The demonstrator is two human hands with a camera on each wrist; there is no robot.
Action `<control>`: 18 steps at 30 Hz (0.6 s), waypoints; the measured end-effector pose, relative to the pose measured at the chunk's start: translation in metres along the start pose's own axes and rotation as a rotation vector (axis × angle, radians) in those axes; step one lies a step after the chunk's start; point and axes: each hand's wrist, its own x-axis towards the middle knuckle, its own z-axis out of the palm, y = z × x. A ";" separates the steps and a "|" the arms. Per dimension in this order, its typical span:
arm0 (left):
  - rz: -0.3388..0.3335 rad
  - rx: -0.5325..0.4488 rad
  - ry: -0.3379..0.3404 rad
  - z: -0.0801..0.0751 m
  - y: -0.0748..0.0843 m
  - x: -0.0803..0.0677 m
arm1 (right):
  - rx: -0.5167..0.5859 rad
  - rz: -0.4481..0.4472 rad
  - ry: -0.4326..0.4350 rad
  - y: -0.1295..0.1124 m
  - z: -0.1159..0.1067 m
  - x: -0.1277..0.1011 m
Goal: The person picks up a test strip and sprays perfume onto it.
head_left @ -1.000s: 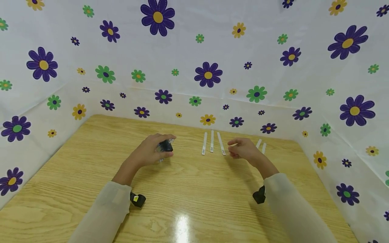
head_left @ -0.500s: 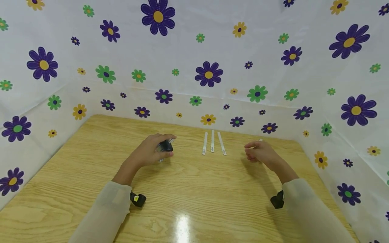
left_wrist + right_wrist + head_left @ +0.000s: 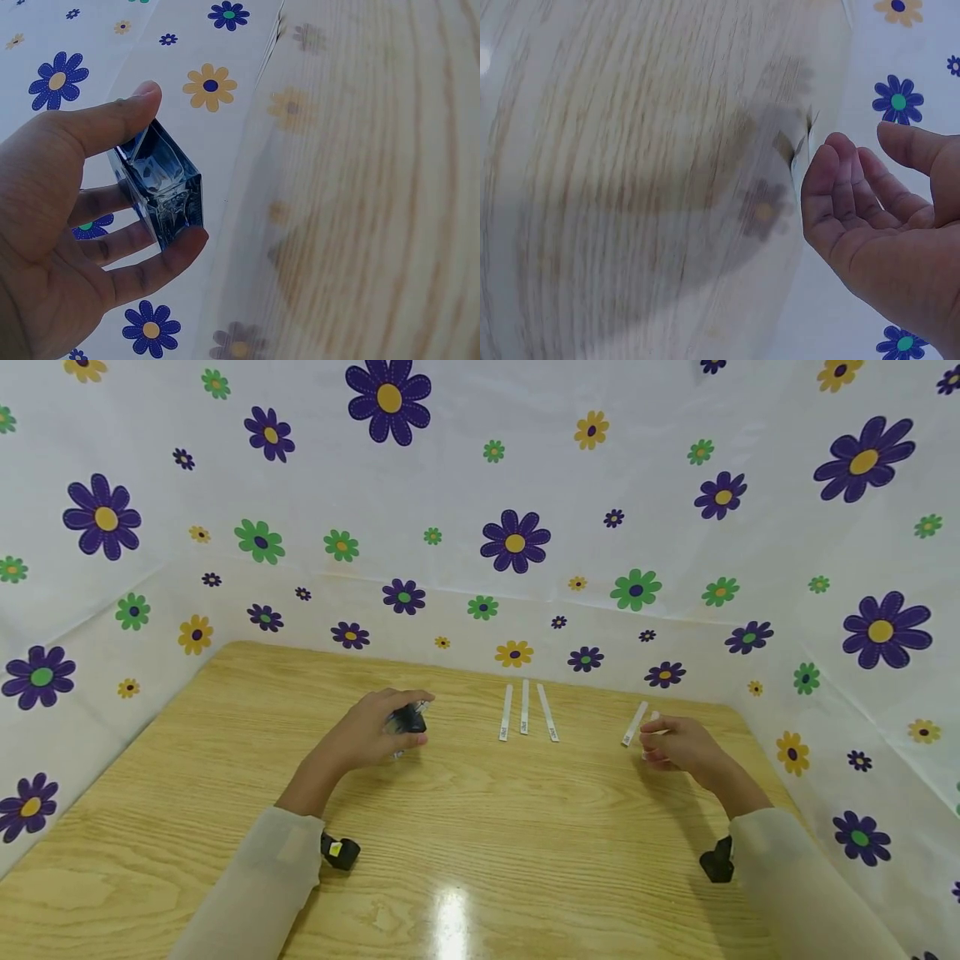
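Dark blue glass bottle (image 3: 160, 191), small and square, sits in the left hand (image 3: 367, 737), thumb on one side and fingers curled round the other, held just above the wooden table (image 3: 465, 827) left of centre; grip and place same as a second ago. Three white paper strips (image 3: 525, 710) lie side by side at the far middle of the table, untouched, well apart from both hands. Right hand (image 3: 678, 745) has moved: a second ago it hovered just right of the three strips, now it is out near the table's right far corner, at two more strips. One strip (image 3: 634, 724) lies clear just left of the fingers; the second strip (image 3: 654, 717) is mostly hidden under the fingertips. Right wrist view shows fingers (image 3: 840, 187) loosely bent, thumb apart, a thin white edge at the fingertips; touching or pinched, cannot tell. So the shift reads as the right hand going for a fresh strip while the left keeps the bottle ready. Flowered white cloth (image 3: 480, 527) walls the table on three sides
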 end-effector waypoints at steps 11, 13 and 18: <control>0.000 -0.012 -0.002 -0.001 0.000 -0.002 | 0.149 0.135 0.021 0.012 -0.003 0.005; -0.006 -0.014 -0.002 -0.001 0.000 -0.002 | 0.196 0.146 0.017 0.015 -0.003 0.006; -0.015 -0.025 -0.007 -0.001 0.001 -0.002 | 0.274 0.160 0.028 0.017 -0.002 0.010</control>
